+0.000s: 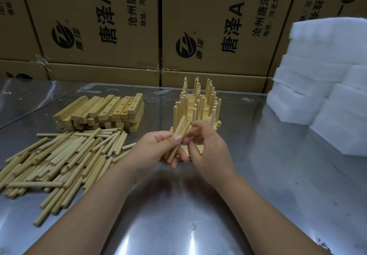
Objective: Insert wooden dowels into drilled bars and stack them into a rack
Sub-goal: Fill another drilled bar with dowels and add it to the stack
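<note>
Task partway. Rack (198,103) stands centre-back on worktop (258,195): several bars stacked, rows of dowels upright in them. Plenty left: bar pile (103,111) back-left w/ holes showing and no dowels in; loose dowels (59,155) spread in a heap front-left. By the look, more stock unused than used.

One bar (198,147) lies flat just in front of the rack, under the hands and mostly hidden. Can't tell if it has any dowels in yet. Judged step: feeding dowels into this bar, then it goes on the rack.

L hand (156,145): grip closed round a bundle (179,127) of a few dowels, thumb on top w/ nail visible, fingers curled underneath. Bundle is tilted, top ends toward the rack, low ends toward the person.

R hand (208,151): just right of the L hand, index + thumb on the bundle's upper part. Grip looks like a pinch on one dowel, prob to draw it out, but contact is a bit blurred. Other fingers curl loosely down toward the bar.

Both hands are off the worktop, over the bar, near the rack front. Forearms come in from the lower corners, not crossed.
</note>
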